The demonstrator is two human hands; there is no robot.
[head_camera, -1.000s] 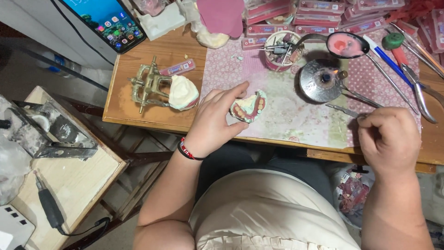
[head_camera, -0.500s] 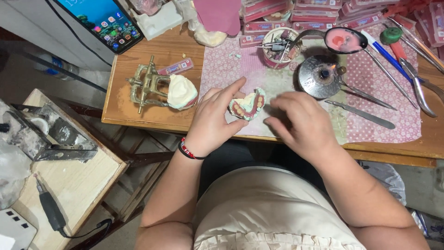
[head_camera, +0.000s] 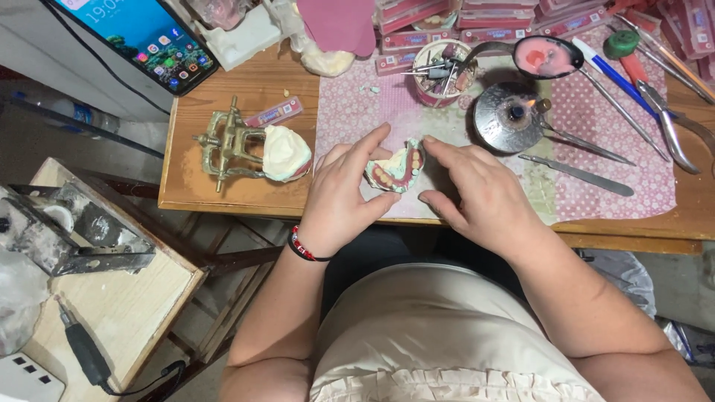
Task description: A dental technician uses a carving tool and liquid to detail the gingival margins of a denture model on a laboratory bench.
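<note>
A denture model (head_camera: pixel 396 169) with pink wax and teeth on a pale green cast sits between both hands above the patterned mat (head_camera: pixel 477 193). My left hand (head_camera: pixel 345 195), with a red bead bracelet at the wrist, grips its left side with thumb and fingers. My right hand (head_camera: pixel 477 195) touches its right edge with the fingertips. To the left on the wooden board stands a brass articulator (head_camera: pixel 227 144) carrying a white plaster cast (head_camera: pixel 285 151).
A small lit burner (head_camera: pixel 512 116), a spatula (head_camera: pixel 585 173), pliers (head_camera: pixel 670 123), a blue pen (head_camera: pixel 611 71), a cup of tools (head_camera: pixel 441 71) and stacked pink boxes (head_camera: pixel 484 18) lie behind. A phone (head_camera: pixel 145 37) leans at upper left. A low side table (head_camera: pixel 112 298) stands at left.
My right hand came in from the table's right front edge to the denture model, which my left hand kept holding, and now touches its right side.
</note>
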